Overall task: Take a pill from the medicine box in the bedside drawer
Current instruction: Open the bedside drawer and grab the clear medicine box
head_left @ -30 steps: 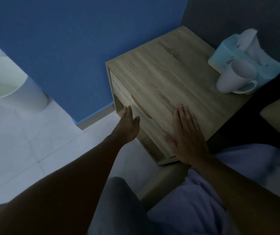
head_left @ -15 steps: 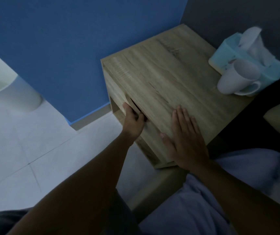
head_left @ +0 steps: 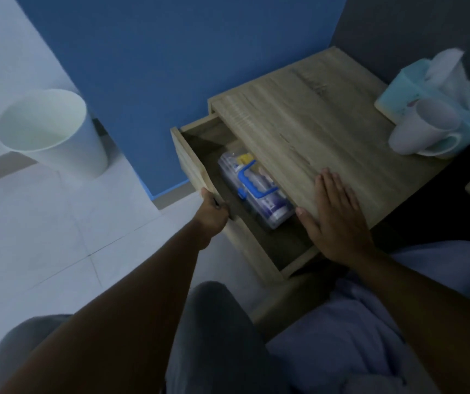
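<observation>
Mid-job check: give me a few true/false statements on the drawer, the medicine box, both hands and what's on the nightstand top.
1. The drawer is pulled open. True.
2. The left hand grips the drawer front. True.
3. The right hand is holding the medicine box. False: it lies flat on the nightstand top; the box sits untouched in the drawer.
4. The box has a red handle. False: the handle is blue.
5. A mug stands by the tissue box on the top. True.
</observation>
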`<control>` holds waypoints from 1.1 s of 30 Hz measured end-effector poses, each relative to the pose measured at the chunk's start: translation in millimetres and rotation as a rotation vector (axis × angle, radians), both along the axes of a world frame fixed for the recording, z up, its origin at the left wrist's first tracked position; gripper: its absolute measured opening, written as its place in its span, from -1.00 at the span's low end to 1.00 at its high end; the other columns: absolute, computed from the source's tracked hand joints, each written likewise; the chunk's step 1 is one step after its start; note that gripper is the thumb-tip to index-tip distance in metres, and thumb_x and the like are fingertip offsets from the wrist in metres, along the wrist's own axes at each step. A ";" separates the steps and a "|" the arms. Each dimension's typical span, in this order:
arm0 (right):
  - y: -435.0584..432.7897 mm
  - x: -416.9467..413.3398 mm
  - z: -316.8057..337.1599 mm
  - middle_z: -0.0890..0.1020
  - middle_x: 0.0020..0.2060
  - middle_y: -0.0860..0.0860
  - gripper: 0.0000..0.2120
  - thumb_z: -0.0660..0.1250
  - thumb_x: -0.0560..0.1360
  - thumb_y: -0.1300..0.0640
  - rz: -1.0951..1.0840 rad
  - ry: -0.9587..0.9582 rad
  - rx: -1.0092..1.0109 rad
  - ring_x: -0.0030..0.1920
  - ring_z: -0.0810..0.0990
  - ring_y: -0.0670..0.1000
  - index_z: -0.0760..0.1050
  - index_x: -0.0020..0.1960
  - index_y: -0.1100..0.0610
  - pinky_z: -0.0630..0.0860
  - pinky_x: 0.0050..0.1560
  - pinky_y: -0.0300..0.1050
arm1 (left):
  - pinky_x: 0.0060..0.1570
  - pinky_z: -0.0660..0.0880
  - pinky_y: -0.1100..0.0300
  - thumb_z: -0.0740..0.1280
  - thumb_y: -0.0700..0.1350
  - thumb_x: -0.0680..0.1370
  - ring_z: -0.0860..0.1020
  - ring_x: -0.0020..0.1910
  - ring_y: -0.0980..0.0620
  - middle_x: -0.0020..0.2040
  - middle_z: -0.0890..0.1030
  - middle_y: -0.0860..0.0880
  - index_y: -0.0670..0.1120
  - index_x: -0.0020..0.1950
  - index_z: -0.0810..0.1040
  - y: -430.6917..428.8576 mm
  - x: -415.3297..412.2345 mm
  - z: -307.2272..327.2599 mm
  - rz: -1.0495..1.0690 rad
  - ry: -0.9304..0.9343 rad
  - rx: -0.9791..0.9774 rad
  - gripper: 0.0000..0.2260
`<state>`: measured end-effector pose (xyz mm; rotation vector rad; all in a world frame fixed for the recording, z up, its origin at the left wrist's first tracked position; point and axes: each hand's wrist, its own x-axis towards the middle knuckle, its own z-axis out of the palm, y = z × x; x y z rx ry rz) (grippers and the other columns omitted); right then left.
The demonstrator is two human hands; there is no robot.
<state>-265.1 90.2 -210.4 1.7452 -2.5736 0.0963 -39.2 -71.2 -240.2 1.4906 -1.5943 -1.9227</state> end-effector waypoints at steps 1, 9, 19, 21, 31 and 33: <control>0.2 -0.6 -0.4 0.17 0.59 0.19 -0.23 -0.01 0.57 -0.28 0.001 0.003 0.001 0.58 0.17 0.15 0.12 0.57 0.24 0.15 0.54 0.15 | -0.18 0.50 0.33 0.23 -0.15 0.62 0.50 0.01 0.11 0.33 0.44 -0.05 0.01 0.52 0.10 1.6 8.1 0.1 0.004 0.003 0.003 -0.48; 0.8 0.1 0.1 0.13 0.60 0.18 -0.22 -0.05 0.57 -0.30 -0.005 -0.016 0.017 0.59 0.12 0.14 0.05 0.59 0.21 0.12 0.55 0.17 | 0.22 0.41 0.00 0.21 -0.06 0.62 0.40 0.28 0.00 0.35 0.41 0.01 0.05 0.48 0.16 9.7 58.7 -0.8 0.011 0.001 0.005 -0.55; 1.1 -0.6 0.5 0.09 0.61 0.15 -0.22 -0.10 0.57 -0.33 -0.011 -0.038 0.049 0.59 0.10 0.14 0.00 0.60 0.18 0.10 0.56 0.17 | 0.20 0.43 0.02 0.22 -0.07 0.62 0.39 0.35 -0.07 0.39 0.41 -0.04 0.03 0.49 0.15 14.7 85.6 -2.6 0.037 -0.003 0.012 -0.53; 1.2 -1.4 0.3 0.08 0.61 0.16 -0.21 -0.10 0.57 -0.33 -0.011 -0.043 0.050 0.59 0.09 0.14 -0.01 0.60 0.18 0.09 0.56 0.17 | 0.18 0.45 0.03 0.21 -0.08 0.62 0.41 0.35 -0.09 0.39 0.41 -0.05 0.02 0.49 0.14 16.1 86.5 -1.6 0.034 -0.020 0.001 -0.54; -5.0 31.3 21.7 -0.11 0.62 0.20 -0.28 -0.03 0.62 -0.19 -0.018 -0.150 0.163 0.61 -0.19 0.19 -0.10 0.62 0.19 -0.13 0.58 0.22 | 0.31 0.37 0.02 0.38 -0.01 0.51 0.22 0.52 -0.09 0.57 0.16 0.00 0.09 0.52 0.06 31.8 78.1 42.1 0.112 -0.171 -0.508 -0.31; -0.5 62.1 28.2 0.07 0.61 0.21 -0.32 0.01 0.58 -0.20 0.172 -0.154 0.073 0.61 -0.01 0.22 0.09 0.60 0.14 0.05 0.55 0.26 | 0.36 0.32 -0.08 0.40 -0.04 0.49 0.12 0.56 -0.08 0.61 -0.02 0.05 0.13 0.56 -0.01 21.7 76.2 55.7 0.044 -0.249 -0.704 -0.23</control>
